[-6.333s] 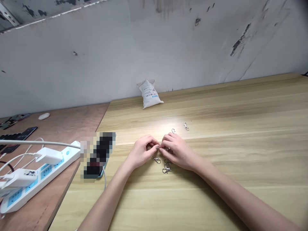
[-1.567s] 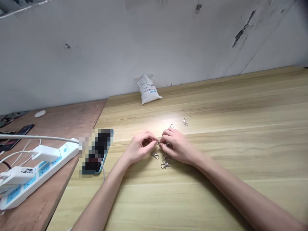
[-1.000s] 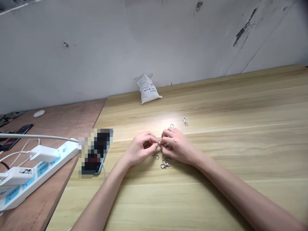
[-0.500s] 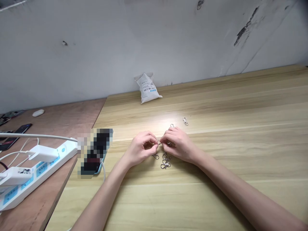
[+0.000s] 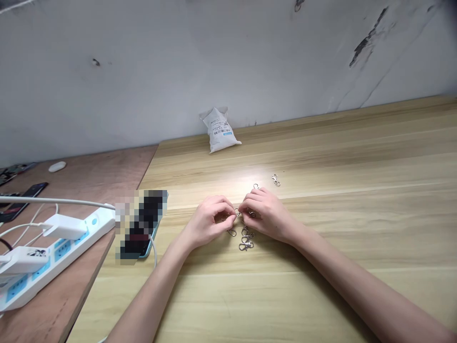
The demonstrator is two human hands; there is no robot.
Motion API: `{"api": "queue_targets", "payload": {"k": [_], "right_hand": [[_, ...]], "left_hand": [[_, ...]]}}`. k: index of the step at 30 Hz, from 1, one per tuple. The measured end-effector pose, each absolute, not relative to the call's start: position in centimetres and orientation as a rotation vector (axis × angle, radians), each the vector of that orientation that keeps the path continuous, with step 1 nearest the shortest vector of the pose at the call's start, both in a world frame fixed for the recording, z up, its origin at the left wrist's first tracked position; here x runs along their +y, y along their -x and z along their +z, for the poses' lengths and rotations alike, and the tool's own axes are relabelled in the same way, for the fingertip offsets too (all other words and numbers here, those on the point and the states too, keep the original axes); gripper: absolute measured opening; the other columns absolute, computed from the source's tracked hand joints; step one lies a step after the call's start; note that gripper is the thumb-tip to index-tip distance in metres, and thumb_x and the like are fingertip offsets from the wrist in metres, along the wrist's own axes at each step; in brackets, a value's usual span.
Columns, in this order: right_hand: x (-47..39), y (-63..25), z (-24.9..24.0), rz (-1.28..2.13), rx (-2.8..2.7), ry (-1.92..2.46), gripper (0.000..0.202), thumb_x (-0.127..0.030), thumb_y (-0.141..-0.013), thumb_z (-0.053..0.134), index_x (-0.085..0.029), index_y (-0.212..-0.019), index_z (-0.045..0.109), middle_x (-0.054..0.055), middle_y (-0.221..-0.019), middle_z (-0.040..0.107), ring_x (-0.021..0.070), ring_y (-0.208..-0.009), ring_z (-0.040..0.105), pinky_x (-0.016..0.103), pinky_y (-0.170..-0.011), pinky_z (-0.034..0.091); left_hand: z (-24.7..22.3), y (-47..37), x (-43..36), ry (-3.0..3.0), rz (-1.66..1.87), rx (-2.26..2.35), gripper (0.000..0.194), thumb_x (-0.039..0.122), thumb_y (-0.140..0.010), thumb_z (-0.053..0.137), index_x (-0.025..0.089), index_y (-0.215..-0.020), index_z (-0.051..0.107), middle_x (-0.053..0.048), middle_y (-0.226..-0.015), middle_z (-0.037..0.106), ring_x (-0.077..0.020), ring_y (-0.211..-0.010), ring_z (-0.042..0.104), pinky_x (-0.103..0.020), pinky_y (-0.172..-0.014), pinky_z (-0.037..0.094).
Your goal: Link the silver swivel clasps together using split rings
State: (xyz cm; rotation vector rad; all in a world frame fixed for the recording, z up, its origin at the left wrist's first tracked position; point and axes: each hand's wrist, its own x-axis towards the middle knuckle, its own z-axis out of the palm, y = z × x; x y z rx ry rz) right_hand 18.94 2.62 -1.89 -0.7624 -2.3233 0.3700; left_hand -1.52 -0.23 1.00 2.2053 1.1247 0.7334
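My left hand [image 5: 210,218] and my right hand [image 5: 267,215] meet fingertip to fingertip over the wooden table, pinching a small silver metal clasp [image 5: 237,211] between them. Its exact shape is partly covered by the fingers. Several silver lobster clasps [image 5: 246,246] lie in a loose cluster below and between the hands, some half hidden under the fingers. Just behind my right hand a clasp ring [image 5: 255,186] shows, and one separate clasp [image 5: 276,180] lies farther back to the right.
A white labelled packet [image 5: 221,131] leans near the wall at the table's back. On the left are a pixelated phone [image 5: 144,224] with a cable, a white power strip [image 5: 67,252] with chargers, a dark phone [image 5: 26,200] and a small white case [image 5: 57,166].
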Motion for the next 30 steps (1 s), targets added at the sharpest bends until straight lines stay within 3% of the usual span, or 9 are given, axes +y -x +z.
{"api": "queue_targets", "payload": {"k": [30], "right_hand": [[2.6, -19.2, -2.0, 0.473, -2.347, 0.827, 0.012, -0.012, -0.087, 0.053, -0.019, -0.080, 0.060, 0.004, -0.081, 0.062, 0.0162, -0.073, 0.051, 0.030, -0.070, 0.035]], "left_hand": [[0.3, 0.3, -0.5, -2.183, 0.648, 1.127, 0.010, 0.019, -0.088, 0.057, 0.018, -0.081, 0.065, -0.004, -0.084, 0.063, -0.0164, -0.080, 0.055, -0.031, -0.076, 0.043]]}}
